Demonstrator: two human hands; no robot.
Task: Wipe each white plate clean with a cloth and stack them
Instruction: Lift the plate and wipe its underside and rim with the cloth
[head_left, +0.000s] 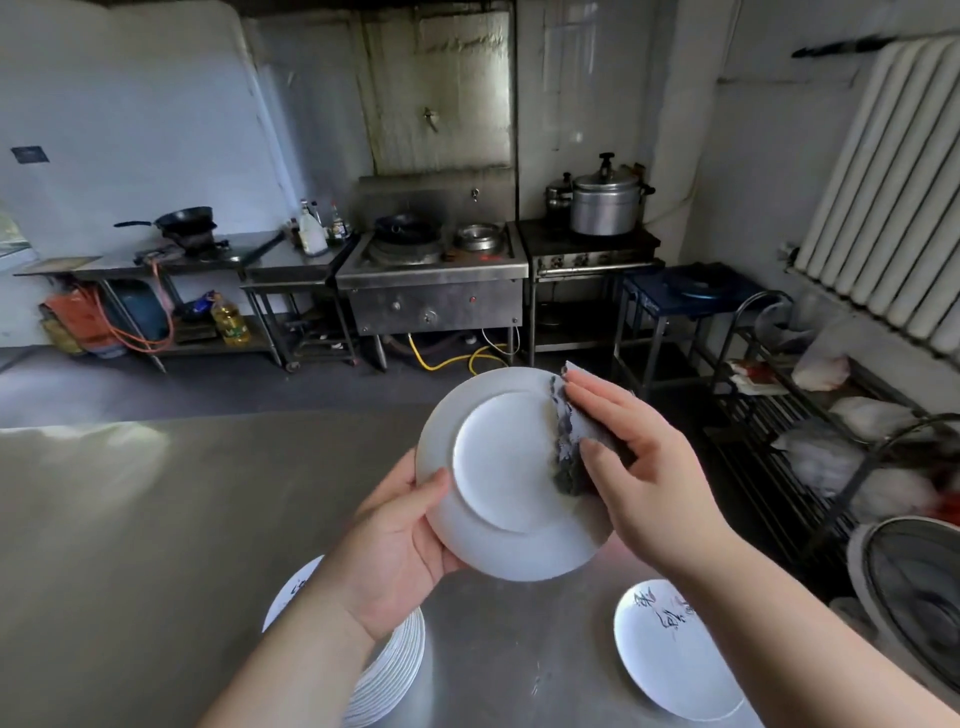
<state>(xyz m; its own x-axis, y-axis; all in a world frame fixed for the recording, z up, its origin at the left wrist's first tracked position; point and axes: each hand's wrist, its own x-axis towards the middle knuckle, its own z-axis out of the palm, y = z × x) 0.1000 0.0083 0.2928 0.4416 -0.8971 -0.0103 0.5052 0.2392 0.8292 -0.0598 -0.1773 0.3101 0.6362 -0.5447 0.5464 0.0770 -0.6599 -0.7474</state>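
Observation:
My left hand (400, 540) grips the left rim of a white plate (498, 467), held tilted above the steel table with its underside toward me. My right hand (639, 467) holds a dark grey cloth (569, 436) and presses it against the plate's right side. A stack of several white plates (395, 670), the top one with black marks, sits on the table under my left forearm. One single white plate (670, 654) with black scribbles lies flat at the right, partly hidden by my right forearm.
The steel table (156, 545) spreads wide to the left. A wire rack (810, 441) with bags stands on the right, and a metal basin (914, 587) sits near the table's right edge. Stoves, pots and a radiator line the far walls.

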